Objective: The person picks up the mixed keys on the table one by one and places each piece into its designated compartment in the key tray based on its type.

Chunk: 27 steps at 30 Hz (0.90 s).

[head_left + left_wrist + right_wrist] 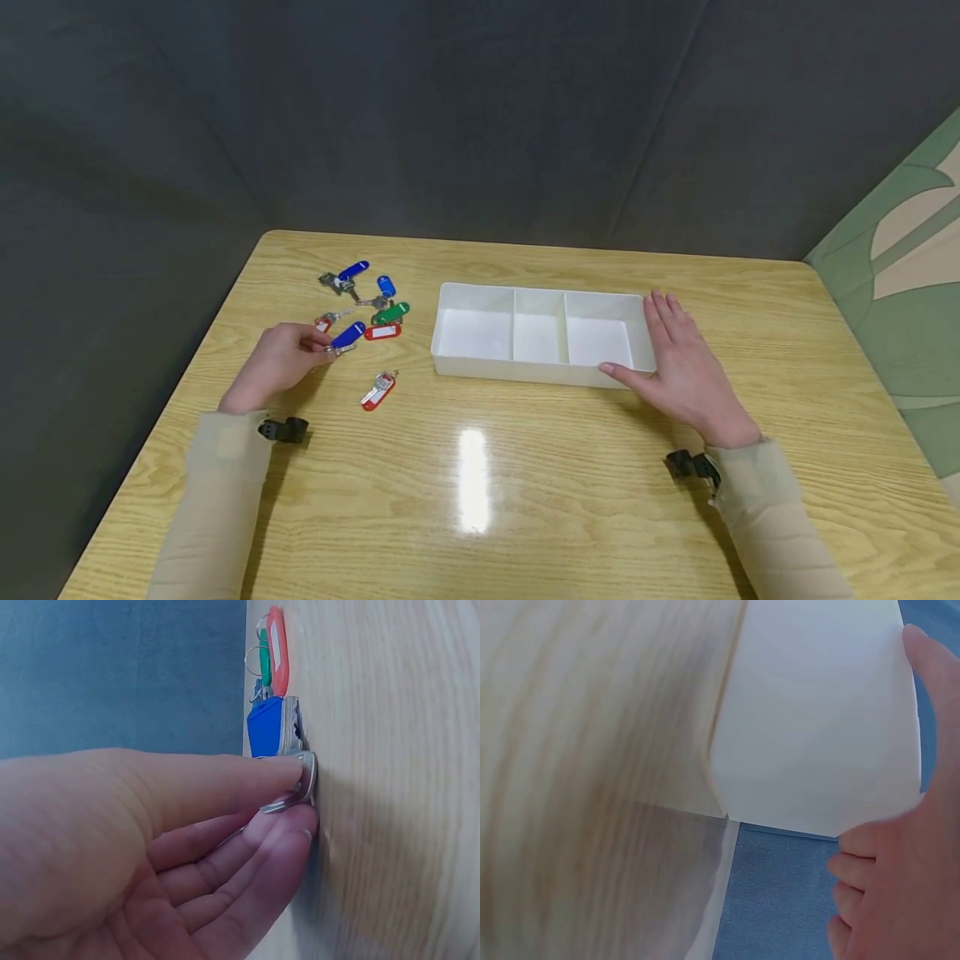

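At the left side of the table, my left hand [281, 362] pinches a bunch of keys with a blue tag [348, 335] between thumb and fingers. The left wrist view shows a metal key [290, 727] and the blue tag poking out past the fingertips, close over the wood. My right hand [686, 375] rests against the right end of a white three-compartment box [502, 367], its fingers straight along the end wall and its thumb at the front rim. In the right wrist view, the thumb and fingers touch the box's white wall [817, 727].
Around the left hand lie keys with a green tag [392, 313], a red tag [383, 332], a dark blue tag [354, 270] and a lighter blue tag [386, 286]. Nearer me is a red-tagged key [378, 390]. A dark partition [450, 125] stands behind the table.
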Available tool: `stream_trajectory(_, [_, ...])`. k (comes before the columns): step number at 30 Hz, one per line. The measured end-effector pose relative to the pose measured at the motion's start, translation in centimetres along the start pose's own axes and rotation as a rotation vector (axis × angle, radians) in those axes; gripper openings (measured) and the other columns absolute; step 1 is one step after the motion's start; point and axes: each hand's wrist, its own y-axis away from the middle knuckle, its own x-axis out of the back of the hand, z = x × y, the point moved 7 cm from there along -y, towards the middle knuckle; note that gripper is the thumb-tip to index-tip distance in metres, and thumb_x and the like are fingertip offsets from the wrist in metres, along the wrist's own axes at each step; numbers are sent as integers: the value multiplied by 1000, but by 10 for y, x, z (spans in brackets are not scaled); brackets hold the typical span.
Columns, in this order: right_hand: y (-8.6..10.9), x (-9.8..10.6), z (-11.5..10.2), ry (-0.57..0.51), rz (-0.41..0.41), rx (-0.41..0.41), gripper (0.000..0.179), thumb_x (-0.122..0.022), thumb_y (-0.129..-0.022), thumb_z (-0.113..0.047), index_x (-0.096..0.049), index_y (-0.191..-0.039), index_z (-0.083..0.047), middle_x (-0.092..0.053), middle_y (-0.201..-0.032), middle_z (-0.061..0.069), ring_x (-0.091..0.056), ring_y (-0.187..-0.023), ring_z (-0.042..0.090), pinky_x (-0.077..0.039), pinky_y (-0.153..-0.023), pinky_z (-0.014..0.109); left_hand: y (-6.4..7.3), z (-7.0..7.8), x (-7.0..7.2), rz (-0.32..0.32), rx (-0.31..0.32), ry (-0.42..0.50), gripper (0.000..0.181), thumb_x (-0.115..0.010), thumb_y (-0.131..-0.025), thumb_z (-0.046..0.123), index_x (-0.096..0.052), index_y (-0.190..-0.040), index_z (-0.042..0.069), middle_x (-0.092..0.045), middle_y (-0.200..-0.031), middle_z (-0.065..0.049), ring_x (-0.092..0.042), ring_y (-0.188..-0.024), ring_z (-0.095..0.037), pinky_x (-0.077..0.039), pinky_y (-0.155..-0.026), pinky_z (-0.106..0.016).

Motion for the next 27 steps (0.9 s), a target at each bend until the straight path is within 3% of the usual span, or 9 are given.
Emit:
stream_trajectory(9, [-2, -1, 0, 24, -18, -7, 113, -65, -90, -64, -11, -160, 6, -8, -166, 24, -2, -154, 35, -3, -123, 46, 0, -1, 5, 14, 41, 18, 20, -75, -94, 13, -71, -106, -3, -68, -94, -13, -55, -79, -25, -45, -67, -34])
stream_trajectory(17, [-2, -2, 0, 31, -34, -14, 114, -65, -90, -64, -10, -159, 7, -7, -166, 25, -2, -153, 37, -3, -123, 48, -1, 0, 9, 43, 66, 71, 19, -73, -96, 12, -71, -109, -2, -68, -102, -17, -55, -80, -27, -47, -67, -34])
stream_trajectory(27, [-2, -3, 1, 31, -35, -20, 113, -64, -90, -66, -9, -159, 6, -7, -166, 24, -1, -154, 35, -3, -123, 46, -2, 6, 17, 155, -36, 99, 14, -73, -95, 9, -73, -106, 0, -71, -105, -17, -62, -84, -27, -50, -66, -32])
